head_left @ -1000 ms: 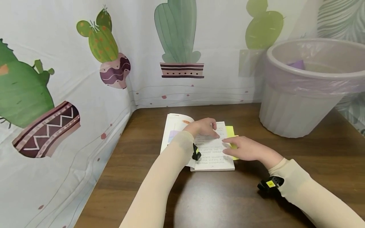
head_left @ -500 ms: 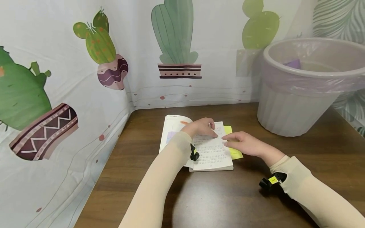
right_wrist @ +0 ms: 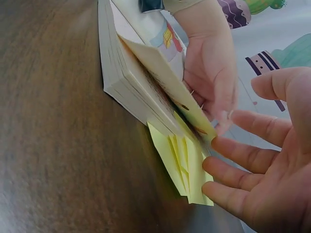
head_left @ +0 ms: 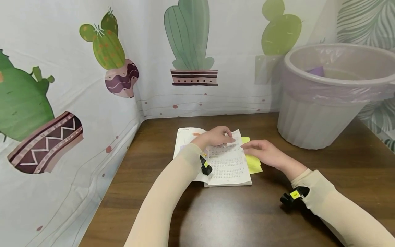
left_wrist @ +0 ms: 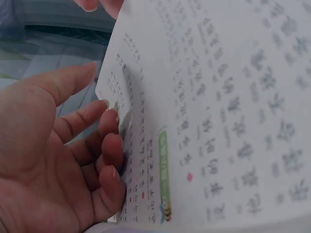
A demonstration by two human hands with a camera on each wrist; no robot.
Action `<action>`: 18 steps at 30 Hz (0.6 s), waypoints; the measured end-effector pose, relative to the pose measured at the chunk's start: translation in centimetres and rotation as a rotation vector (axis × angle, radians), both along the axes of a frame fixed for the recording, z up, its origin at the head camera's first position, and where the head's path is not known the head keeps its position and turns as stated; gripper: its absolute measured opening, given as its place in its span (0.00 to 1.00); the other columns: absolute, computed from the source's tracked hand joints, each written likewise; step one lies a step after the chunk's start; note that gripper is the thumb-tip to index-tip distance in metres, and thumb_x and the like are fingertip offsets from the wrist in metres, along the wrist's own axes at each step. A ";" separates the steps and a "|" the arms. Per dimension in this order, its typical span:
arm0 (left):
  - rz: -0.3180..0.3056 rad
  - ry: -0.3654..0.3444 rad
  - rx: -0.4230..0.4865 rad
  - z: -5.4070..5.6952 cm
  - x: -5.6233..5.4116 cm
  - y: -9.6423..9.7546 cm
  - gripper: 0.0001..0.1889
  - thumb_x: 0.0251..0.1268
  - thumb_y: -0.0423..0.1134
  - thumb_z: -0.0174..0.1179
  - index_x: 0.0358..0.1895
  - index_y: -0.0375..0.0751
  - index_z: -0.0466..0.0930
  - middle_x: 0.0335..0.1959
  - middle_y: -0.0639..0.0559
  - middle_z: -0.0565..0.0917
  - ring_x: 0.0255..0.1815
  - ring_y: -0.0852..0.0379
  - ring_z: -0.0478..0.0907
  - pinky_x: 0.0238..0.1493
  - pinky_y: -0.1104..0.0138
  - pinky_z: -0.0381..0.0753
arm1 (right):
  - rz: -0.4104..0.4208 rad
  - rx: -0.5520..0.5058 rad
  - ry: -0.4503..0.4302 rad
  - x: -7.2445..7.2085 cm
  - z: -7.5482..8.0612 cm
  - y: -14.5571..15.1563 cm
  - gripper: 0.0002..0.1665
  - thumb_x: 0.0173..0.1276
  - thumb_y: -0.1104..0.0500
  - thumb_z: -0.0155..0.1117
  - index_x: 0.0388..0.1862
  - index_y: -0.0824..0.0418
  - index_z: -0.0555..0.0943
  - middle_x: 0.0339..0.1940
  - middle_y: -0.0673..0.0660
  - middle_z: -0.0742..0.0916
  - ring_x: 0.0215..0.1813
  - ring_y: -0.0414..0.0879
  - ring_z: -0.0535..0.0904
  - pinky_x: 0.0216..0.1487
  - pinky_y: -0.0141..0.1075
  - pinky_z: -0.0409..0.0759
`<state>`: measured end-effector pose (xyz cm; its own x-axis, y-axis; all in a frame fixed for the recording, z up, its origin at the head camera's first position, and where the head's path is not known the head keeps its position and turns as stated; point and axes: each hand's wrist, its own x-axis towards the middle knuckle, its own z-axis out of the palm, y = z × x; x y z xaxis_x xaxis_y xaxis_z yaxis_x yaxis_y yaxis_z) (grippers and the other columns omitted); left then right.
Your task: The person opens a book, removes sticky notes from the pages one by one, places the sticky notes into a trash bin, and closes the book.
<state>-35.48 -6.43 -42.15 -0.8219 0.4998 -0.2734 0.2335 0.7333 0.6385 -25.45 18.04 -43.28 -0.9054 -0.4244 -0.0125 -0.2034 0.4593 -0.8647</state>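
An open book (head_left: 228, 169) with printed pages lies on the wooden table. My left hand (head_left: 214, 137) is over its upper part; in the left wrist view its loosely curled fingers (left_wrist: 111, 150) touch the page, with the thumb apart. At the book's right edge is my right hand (head_left: 266, 154). In the right wrist view its extended fingers (right_wrist: 233, 172) touch the edge of a raised page (right_wrist: 167, 80) and the yellow sticky notes (right_wrist: 182, 162), while the thumb stays apart. These notes stick out from between the pages.
A grey bin (head_left: 308, 120) with a plastic liner stands at the back right of the table (head_left: 148, 192). Inside it a purple piece (head_left: 317, 71) shows. A cactus-print cloth (head_left: 154, 92) hangs behind and along the left side.
The page's upper right corner has lifted. My left hand has shifted slightly left, and my right hand has risen a little along the page edge.
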 end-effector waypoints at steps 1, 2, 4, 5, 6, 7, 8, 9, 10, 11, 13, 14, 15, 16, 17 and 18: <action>0.014 -0.015 0.028 0.1 0.0 -0.1 0.16 0.72 0.57 0.62 0.53 0.54 0.77 0.39 0.51 0.84 0.35 0.56 0.78 0.38 0.64 0.78 | 0.000 -0.005 -0.001 0.0 0.0 0.0 0.22 0.77 0.51 0.61 0.62 0.60 0.83 0.63 0.59 0.86 0.71 0.58 0.75 0.69 0.54 0.71; 0.029 -0.028 0.053 0.3 0.1 -0.2 0.16 0.71 0.57 0.62 0.53 0.54 0.77 0.39 0.51 0.84 0.34 0.56 0.79 0.37 0.64 0.78 | 0.003 -0.010 -0.002 0.0 -0.1 0.0 0.22 0.77 0.51 0.61 0.63 0.60 0.83 0.63 0.59 0.86 0.71 0.58 0.75 0.69 0.54 0.71; 0.050 -0.035 0.101 0.6 0.1 -0.5 0.17 0.72 0.57 0.62 0.55 0.54 0.77 0.40 0.50 0.84 0.36 0.55 0.79 0.38 0.63 0.79 | 0.009 -0.013 -0.002 0.0 -0.2 -0.1 0.22 0.77 0.51 0.61 0.63 0.61 0.83 0.63 0.60 0.86 0.71 0.58 0.74 0.69 0.53 0.71; 0.056 -0.029 0.119 0.7 0.1 -0.6 0.18 0.72 0.57 0.62 0.56 0.54 0.77 0.41 0.50 0.84 0.37 0.54 0.80 0.39 0.62 0.80 | 0.011 -0.014 -0.004 -0.1 -0.2 -0.1 0.22 0.77 0.51 0.61 0.63 0.61 0.83 0.63 0.60 0.86 0.71 0.58 0.75 0.69 0.53 0.71; 0.060 -0.021 0.141 0.8 0.2 -0.8 0.19 0.72 0.56 0.62 0.58 0.52 0.77 0.42 0.50 0.84 0.40 0.54 0.80 0.41 0.62 0.80 | 0.012 -0.014 -0.004 -0.1 -0.2 -0.1 0.22 0.77 0.51 0.61 0.63 0.61 0.83 0.63 0.60 0.86 0.71 0.58 0.75 0.68 0.52 0.71; 0.060 -0.002 0.152 0.9 0.1 -1.0 0.20 0.73 0.56 0.61 0.60 0.51 0.77 0.44 0.50 0.84 0.42 0.54 0.81 0.44 0.61 0.81 | 0.012 -0.015 -0.003 -0.1 -0.2 -0.2 0.22 0.77 0.51 0.61 0.63 0.61 0.83 0.63 0.60 0.86 0.71 0.57 0.75 0.68 0.52 0.71; 0.062 0.016 0.166 0.9 0.2 -1.1 0.21 0.73 0.56 0.61 0.62 0.50 0.76 0.45 0.51 0.84 0.45 0.53 0.81 0.47 0.61 0.81 | 0.013 -0.015 -0.003 -0.1 -0.2 -0.2 0.22 0.77 0.51 0.61 0.63 0.61 0.83 0.63 0.60 0.86 0.70 0.57 0.75 0.68 0.51 0.71; 0.061 0.038 0.176 1.0 0.2 -1.3 0.23 0.73 0.55 0.61 0.63 0.49 0.76 0.47 0.51 0.84 0.47 0.53 0.81 0.50 0.60 0.81 | 0.013 -0.015 -0.003 -0.1 -0.2 -0.2 0.22 0.77 0.51 0.61 0.63 0.61 0.83 0.63 0.60 0.86 0.70 0.57 0.75 0.68 0.51 0.71; 0.064 0.060 0.181 1.1 0.2 -1.5 0.23 0.74 0.55 0.61 0.65 0.49 0.75 0.49 0.51 0.84 0.50 0.53 0.81 0.54 0.59 0.81 | 0.011 -0.017 -0.005 -0.1 -0.2 -0.2 0.22 0.77 0.51 0.61 0.63 0.61 0.83 0.63 0.60 0.86 0.70 0.57 0.75 0.68 0.51 0.70; 0.072 0.075 0.190 1.1 0.3 -1.7 0.24 0.73 0.55 0.61 0.66 0.50 0.75 0.51 0.52 0.83 0.52 0.54 0.81 0.57 0.59 0.80 | 0.011 -0.017 -0.004 -0.1 -0.2 -0.3 0.22 0.77 0.51 0.61 0.63 0.61 0.83 0.63 0.60 0.86 0.70 0.57 0.75 0.68 0.51 0.70; 0.088 0.093 0.209 1.2 0.6 -2.2 0.23 0.73 0.54 0.62 0.66 0.53 0.75 0.54 0.53 0.83 0.55 0.54 0.81 0.61 0.56 0.79 | 0.012 -0.018 -0.005 -0.1 -0.2 -0.2 0.22 0.77 0.51 0.61 0.63 0.60 0.83 0.63 0.60 0.86 0.70 0.57 0.75 0.68 0.51 0.70; 0.091 0.097 0.221 1.3 0.8 -2.4 0.23 0.73 0.54 0.62 0.66 0.54 0.75 0.55 0.53 0.83 0.56 0.54 0.80 0.62 0.55 0.79 | 0.011 -0.016 -0.005 -0.1 -0.3 -0.2 0.22 0.77 0.51 0.61 0.63 0.60 0.83 0.63 0.60 0.86 0.70 0.57 0.75 0.68 0.52 0.70; 0.090 0.101 0.230 1.3 1.0 -2.6 0.22 0.73 0.54 0.62 0.66 0.55 0.74 0.55 0.53 0.83 0.57 0.53 0.81 0.63 0.54 0.79 | 0.010 -0.014 -0.005 -0.1 -0.3 -0.2 0.22 0.77 0.51 0.61 0.63 0.59 0.83 0.63 0.60 0.86 0.70 0.57 0.75 0.68 0.51 0.69; 0.088 0.106 0.237 1.4 1.2 -2.8 0.22 0.73 0.54 0.62 0.65 0.56 0.74 0.56 0.52 0.83 0.58 0.52 0.81 0.64 0.53 0.78 | 0.009 -0.010 -0.004 -0.1 -0.3 -0.2 0.22 0.77 0.51 0.61 0.63 0.59 0.83 0.63 0.59 0.86 0.70 0.57 0.75 0.68 0.51 0.69; 0.082 0.112 0.243 1.4 1.4 -3.0 0.22 0.73 0.54 0.62 0.66 0.57 0.74 0.57 0.51 0.83 0.59 0.52 0.80 0.66 0.51 0.77 | 0.008 -0.006 -0.003 -0.1 -0.2 -0.1 0.21 0.77 0.51 0.61 0.63 0.59 0.83 0.63 0.59 0.86 0.69 0.57 0.75 0.68 0.51 0.69; 0.072 0.118 0.245 1.4 1.5 -3.1 0.22 0.73 0.54 0.62 0.66 0.56 0.74 0.58 0.50 0.83 0.61 0.51 0.80 0.68 0.50 0.76 | 0.008 -0.003 -0.003 -0.1 -0.2 -0.1 0.21 0.77 0.51 0.60 0.63 0.58 0.83 0.63 0.59 0.86 0.69 0.57 0.75 0.67 0.50 0.69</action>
<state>-33.94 -9.57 -40.75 -0.8769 0.4779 -0.0516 0.2696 0.5778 0.7704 -25.51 17.94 -43.50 -0.9019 -0.4317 -0.0142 -0.2043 0.4552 -0.8666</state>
